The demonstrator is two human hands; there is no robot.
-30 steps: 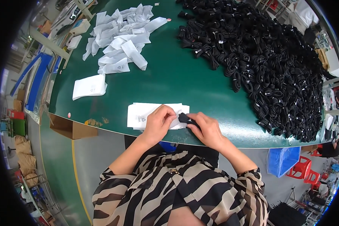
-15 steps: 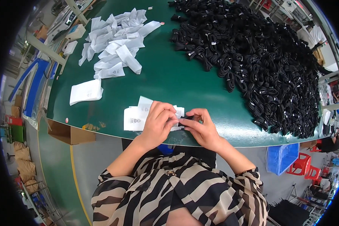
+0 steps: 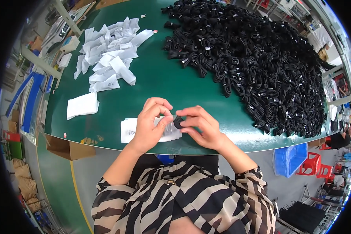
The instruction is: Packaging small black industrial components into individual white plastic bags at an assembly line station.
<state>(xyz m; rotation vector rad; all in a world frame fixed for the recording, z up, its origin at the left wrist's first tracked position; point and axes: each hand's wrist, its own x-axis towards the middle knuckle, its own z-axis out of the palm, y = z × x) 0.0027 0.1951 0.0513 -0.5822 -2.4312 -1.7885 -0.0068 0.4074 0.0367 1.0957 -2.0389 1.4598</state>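
Observation:
Between my hands, just above the front edge of the table, is a small black cable bundle point(image 3: 178, 122). My right hand point(image 3: 202, 126) is closed on it, thumb and fingers pinching its right side. To its left, my left hand point(image 3: 151, 124) is closed in a pinch at the edge of a thin whitish bag point(image 3: 170, 126), which is partly hidden by the fingers and meets the bundle's left side. Under my left hand lies a stack of flat white bags point(image 3: 128, 131) with small dark print.
A large heap of coiled black cables point(image 3: 257, 66) covers the right side of the green table point(image 3: 156, 82). Filled white bags point(image 3: 109, 56) lie piled at the far left, with another flat white stack point(image 3: 82, 106) nearer. A blue bin point(image 3: 289, 160) stands on the floor at right.
My hands have lifted a little off the stack, and the cable bundle has come up with them, tilted more upright. The whole view has shifted slightly.

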